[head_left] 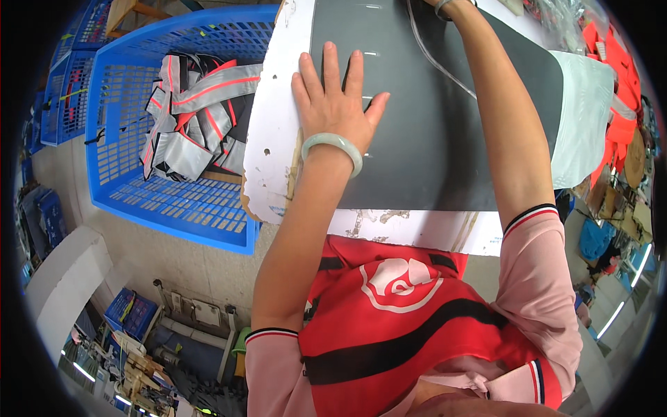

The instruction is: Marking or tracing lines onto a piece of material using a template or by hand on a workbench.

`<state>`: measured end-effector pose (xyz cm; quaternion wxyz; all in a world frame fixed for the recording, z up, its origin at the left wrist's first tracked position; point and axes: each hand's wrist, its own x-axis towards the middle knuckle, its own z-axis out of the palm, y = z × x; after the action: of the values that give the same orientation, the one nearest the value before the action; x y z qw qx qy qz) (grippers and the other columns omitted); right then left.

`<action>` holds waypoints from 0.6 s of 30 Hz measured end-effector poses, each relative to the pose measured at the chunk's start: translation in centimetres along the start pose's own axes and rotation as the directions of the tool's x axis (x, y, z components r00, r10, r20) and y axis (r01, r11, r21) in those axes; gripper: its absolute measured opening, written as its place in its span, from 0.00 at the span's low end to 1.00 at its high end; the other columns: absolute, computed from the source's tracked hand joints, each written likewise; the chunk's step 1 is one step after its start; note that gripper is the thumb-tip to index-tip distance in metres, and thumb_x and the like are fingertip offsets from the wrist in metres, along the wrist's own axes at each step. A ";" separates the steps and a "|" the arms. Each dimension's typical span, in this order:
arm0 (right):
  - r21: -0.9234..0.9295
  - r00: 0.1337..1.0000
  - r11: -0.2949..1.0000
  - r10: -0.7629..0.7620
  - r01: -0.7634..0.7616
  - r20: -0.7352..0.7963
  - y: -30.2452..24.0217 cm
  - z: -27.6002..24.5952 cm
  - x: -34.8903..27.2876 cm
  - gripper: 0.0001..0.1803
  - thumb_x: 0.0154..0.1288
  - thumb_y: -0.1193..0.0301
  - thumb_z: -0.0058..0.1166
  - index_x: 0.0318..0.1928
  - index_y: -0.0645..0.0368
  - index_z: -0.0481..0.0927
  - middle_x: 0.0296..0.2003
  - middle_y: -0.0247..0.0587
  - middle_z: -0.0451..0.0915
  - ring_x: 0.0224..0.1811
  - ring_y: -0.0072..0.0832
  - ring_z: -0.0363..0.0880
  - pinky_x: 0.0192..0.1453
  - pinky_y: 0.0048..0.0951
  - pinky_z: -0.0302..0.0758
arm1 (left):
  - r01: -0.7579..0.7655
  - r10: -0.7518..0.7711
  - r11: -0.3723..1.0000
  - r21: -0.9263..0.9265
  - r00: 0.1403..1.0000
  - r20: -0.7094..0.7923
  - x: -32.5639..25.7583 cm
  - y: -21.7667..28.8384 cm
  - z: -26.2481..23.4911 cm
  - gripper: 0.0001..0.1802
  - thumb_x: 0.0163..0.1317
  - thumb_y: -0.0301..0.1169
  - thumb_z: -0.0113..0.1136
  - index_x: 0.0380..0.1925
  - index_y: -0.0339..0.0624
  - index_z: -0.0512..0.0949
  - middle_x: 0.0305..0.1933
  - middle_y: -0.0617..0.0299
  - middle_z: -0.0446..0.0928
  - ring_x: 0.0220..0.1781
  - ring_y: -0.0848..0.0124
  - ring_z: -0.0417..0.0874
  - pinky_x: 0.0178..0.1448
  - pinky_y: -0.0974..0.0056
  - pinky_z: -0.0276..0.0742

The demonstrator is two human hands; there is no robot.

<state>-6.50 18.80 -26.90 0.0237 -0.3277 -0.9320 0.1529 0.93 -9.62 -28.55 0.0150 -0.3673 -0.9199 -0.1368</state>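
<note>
My left hand [338,115] lies palm down with its fingers spread, pressed flat on a dark grey sheet [417,160]. It holds nothing, and a pale green bangle [333,144] circles its wrist. My right forearm [511,118] reaches across the sheet to the upper edge of the picture. Beyond its wrist, the right hand is cut off, so its fingers and anything they hold are hidden. A thin clear cord or tube [431,59] runs over the sheet beside that arm. Short pale marks line the sheet near my left fingers.
The sheet rests on a worn white board [267,125]. To the left stands a blue plastic basket [174,215] with grey-and-red reflective strips [201,118]. A pale translucent sheet [583,111] hangs at the right edge, near orange-red fabric [618,132]. Machines and crates stand lower left.
</note>
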 end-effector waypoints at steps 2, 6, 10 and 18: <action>-0.059 1.000 0.998 0.028 -0.028 -0.003 0.1 0.2 0.5 0.20 0.50 0.63 0.53 0.34 0.71 0.83 0.35 0.66 0.80 0.41 0.54 0.82 0.47 0.41 0.77 | -0.015 0.015 1.000 -0.001 1.000 -0.009 0.1 0.1 0.1 0.36 0.64 0.56 0.50 0.68 0.52 0.62 0.74 0.51 0.51 0.74 0.43 0.47 0.74 0.44 0.44; -0.122 0.999 0.992 -0.044 0.045 0.009 -0.8 0.3 -0.9 0.20 0.52 0.63 0.52 0.35 0.71 0.82 0.37 0.67 0.79 0.43 0.54 0.81 0.49 0.41 0.77 | -0.039 0.041 0.999 0.030 0.998 -0.056 0.0 -0.2 0.6 0.36 0.63 0.57 0.50 0.66 0.50 0.64 0.73 0.48 0.53 0.72 0.40 0.50 0.73 0.42 0.45; -0.126 0.995 0.988 -0.086 0.093 0.058 -1.7 -0.9 -4.4 0.19 0.53 0.64 0.52 0.34 0.71 0.82 0.37 0.66 0.80 0.43 0.54 0.81 0.50 0.40 0.77 | -0.045 0.048 0.998 0.036 0.995 -0.088 -0.1 -0.3 0.9 0.37 0.63 0.57 0.51 0.66 0.48 0.65 0.73 0.47 0.54 0.72 0.40 0.51 0.73 0.42 0.46; -0.246 0.977 0.946 -0.203 0.213 0.065 -0.6 -1.5 -11.8 0.14 0.53 0.69 0.50 0.29 0.69 0.83 0.36 0.67 0.79 0.39 0.54 0.82 0.48 0.46 0.78 | -0.056 0.059 0.998 0.037 0.994 -0.096 -0.1 -0.3 1.1 0.38 0.63 0.58 0.49 0.67 0.48 0.64 0.73 0.47 0.53 0.73 0.40 0.50 0.73 0.42 0.44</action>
<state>2.55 11.46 -24.61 -0.0200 -0.2249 -0.9735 0.0362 0.84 -9.59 -29.69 0.0698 -0.3863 -0.9093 -0.1380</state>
